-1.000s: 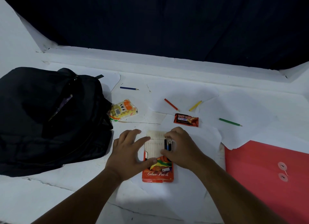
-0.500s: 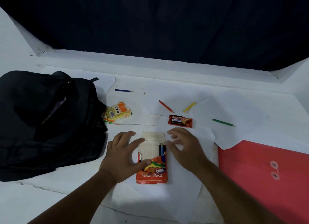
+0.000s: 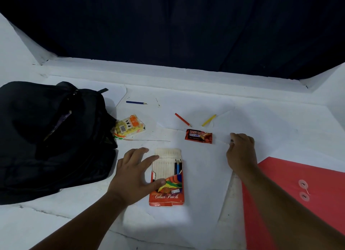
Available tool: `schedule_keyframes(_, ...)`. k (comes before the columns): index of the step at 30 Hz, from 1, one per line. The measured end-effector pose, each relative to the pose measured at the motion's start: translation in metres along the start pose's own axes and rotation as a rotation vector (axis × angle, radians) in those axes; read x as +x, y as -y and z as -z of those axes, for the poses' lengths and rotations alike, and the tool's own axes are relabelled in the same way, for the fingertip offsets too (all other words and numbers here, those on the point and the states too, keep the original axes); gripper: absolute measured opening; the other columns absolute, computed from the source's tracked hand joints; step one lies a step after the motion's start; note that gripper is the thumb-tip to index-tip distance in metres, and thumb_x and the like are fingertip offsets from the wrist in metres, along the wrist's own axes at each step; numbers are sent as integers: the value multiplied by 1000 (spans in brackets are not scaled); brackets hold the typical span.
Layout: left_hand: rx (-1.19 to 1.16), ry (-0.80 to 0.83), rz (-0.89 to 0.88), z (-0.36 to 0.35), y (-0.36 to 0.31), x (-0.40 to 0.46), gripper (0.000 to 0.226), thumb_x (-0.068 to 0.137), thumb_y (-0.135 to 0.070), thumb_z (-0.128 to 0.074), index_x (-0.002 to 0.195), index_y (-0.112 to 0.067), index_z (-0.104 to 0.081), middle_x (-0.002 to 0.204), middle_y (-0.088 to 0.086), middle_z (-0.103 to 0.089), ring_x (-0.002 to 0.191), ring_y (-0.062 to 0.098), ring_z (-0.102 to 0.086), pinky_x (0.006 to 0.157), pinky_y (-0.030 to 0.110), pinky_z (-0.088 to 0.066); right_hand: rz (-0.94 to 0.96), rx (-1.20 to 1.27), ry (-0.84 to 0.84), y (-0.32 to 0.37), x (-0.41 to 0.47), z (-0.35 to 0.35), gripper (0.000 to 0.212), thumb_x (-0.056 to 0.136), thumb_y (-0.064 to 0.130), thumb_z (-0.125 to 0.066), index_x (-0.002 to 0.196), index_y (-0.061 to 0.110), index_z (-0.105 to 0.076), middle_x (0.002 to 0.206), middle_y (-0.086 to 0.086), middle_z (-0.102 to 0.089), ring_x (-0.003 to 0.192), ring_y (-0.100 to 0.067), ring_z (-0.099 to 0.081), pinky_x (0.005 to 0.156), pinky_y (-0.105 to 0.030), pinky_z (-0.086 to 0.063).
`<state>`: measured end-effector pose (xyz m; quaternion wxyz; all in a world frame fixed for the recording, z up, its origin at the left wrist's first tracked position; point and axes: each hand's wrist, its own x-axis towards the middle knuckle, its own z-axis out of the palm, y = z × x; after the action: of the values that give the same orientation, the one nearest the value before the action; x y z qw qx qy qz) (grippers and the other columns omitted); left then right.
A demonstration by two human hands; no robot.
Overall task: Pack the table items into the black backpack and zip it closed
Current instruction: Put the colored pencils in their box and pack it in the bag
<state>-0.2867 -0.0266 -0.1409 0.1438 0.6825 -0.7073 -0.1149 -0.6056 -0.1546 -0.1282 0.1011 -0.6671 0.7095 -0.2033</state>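
Observation:
The black backpack (image 3: 46, 137) lies at the left with its top zip open. An orange colour-pencil box (image 3: 168, 197) lies open in front of me with a few pencils inside. My left hand (image 3: 134, 173) rests on the box's left edge with fingers straight. To the right, my right hand (image 3: 241, 152) curls its fingers over the spot where the green pencil lay; only a dark tip shows at the fingertips. Loose on the table are a blue pencil (image 3: 136, 102), a red pencil (image 3: 183, 119), a yellow pencil (image 3: 209, 120), a chocolate bar (image 3: 198, 136) and a yellow packet (image 3: 129, 127).
A red envelope folder (image 3: 298, 203) lies at the right front. White paper sheets (image 3: 270, 130) cover much of the white table. A raised white ledge (image 3: 168, 76) and a dark curtain close off the back.
My right hand left the pencil box and moved right and away, onto the green pencil. My left hand stayed on the box.

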Motion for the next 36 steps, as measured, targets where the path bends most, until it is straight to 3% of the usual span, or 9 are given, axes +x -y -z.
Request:
schedule_keyframes(5, -3, 7, 5, 0, 0, 0, 89, 72, -96, -34, 141, -42, -49, 156, -5, -37, 146, 23, -25, 112, 55, -31, 83, 61, -64, -4, 0, -1, 27, 89, -11, -55, 104, 2, -74, 104, -11, -68, 110, -31, -51, 79, -27, -37)
schedule_keyframes(11, 2, 15, 10, 2, -2, 1, 91, 72, -97, -31, 142, -42, -48, 156, -5, -37, 146, 23, -26, 112, 56, -31, 381, 247, -301, 31, -5, 12, 19, 95, 7, -51, 98, 9, -70, 101, -5, -68, 100, -22, -61, 91, -34, -45)
schedule_keyframes(15, 1, 3, -3, 0, 0, 0, 87, 73, -95, -37, 141, -40, -50, 154, -4, -40, 144, 24, -29, 110, 56, -34, 439, 536, -77, 78, -27, 17, 26, 99, 5, -49, 114, 10, -70, 102, 3, -67, 88, -7, -62, 80, -12, -49)
schedule_keyframes(20, 5, 1, 2, -1, 2, 1, 84, 74, -93, -41, 141, -42, -49, 155, -4, -40, 144, 24, -30, 110, 55, -34, 433, 414, 181, 114, -48, -1, 32, 101, 12, -51, 130, 20, -64, 121, 3, -55, 113, -5, -50, 81, -3, -44)
schedule_keyframes(23, 11, 11, 6, -1, 2, 1, 85, 74, -94, -40, 142, -44, -47, 156, -6, -37, 146, 22, -26, 112, 54, -32, 400, 338, 368, 116, -52, -7, 46, 101, 8, -51, 143, 26, -51, 126, 2, -45, 122, -9, -44, 85, -12, -51)
schedule_keyframes(26, 1, 10, 1, 0, 3, 0, 87, 73, -95, -38, 143, -43, -47, 157, -6, -36, 146, 21, -24, 113, 53, -30, 344, 375, 502, 114, -53, -3, 51, 100, 15, -56, 147, 29, -45, 124, 5, -57, 119, -14, -54, 78, -19, -56)
schedule_keyframes(30, 13, 28, 8, 0, 3, 1, 89, 73, -96, -35, 144, -45, -43, 158, -8, -31, 148, 19, -19, 115, 50, -27, 272, 462, 460, 111, -49, 0, 21, 92, 18, -69, 114, 18, -69, 106, 11, -68, 104, -11, -63, 74, -16, -57)
schedule_keyframes(32, 14, 30, 11, 0, 4, 1, 89, 72, -97, -34, 144, -46, -43, 159, -9, -30, 148, 19, -19, 116, 49, -26, 282, 436, 474, 112, -46, 0, 9, 88, 16, -74, 95, 21, -70, 96, 14, -66, 96, -9, -65, 72, -15, -56)
schedule_keyframes(36, -2, 15, -3, -1, 4, 1, 86, 73, -96, -37, 143, -46, -45, 157, -8, -34, 147, 20, -23, 113, 51, -30, 290, 401, 598, 115, -42, 3, 23, 86, 4, -71, 85, 27, -69, 91, 15, -66, 92, -7, -64, 73, -19, -59)
